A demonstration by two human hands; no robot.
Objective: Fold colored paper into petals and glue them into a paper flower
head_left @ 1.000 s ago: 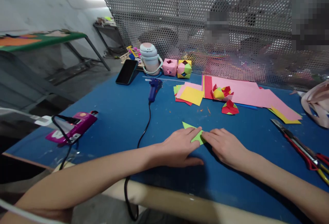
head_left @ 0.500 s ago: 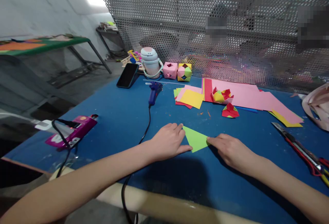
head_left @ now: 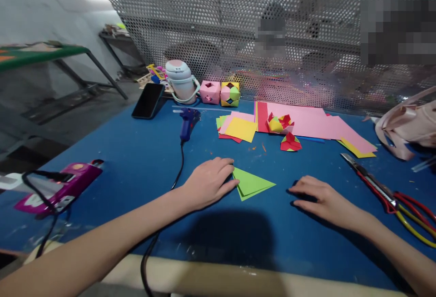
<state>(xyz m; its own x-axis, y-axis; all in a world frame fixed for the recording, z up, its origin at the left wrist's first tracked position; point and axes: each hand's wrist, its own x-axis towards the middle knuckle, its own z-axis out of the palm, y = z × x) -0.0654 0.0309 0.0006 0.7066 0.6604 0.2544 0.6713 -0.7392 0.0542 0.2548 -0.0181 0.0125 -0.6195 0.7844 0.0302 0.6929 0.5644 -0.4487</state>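
A light green sheet of paper [head_left: 251, 182], folded into a triangle, lies on the blue table with its layers slightly apart along the lower edge. My left hand [head_left: 213, 180] is at its left side, fingertips by the upper corner and thumb on the left edge, holding the paper against the table. To the right of the paper's point, my right hand [head_left: 318, 198] hovers low over the table, apart from the sheet. Its thumb and fingers are parted and nothing is between them.
A glue gun [head_left: 186, 123], its cord running past my left forearm, lies beyond that hand. Behind are paper squares [head_left: 241, 129], folded paper pieces [head_left: 290, 142] and paper cubes [head_left: 210, 92]. A utility knife [head_left: 369, 181] and scissors [head_left: 413, 217] lie right, a purple power strip [head_left: 64, 185] left.
My right hand has let go of the green paper's right corner and moved right, its fingers parting. The paper's layers now show slightly offset. The view has shifted to the right.
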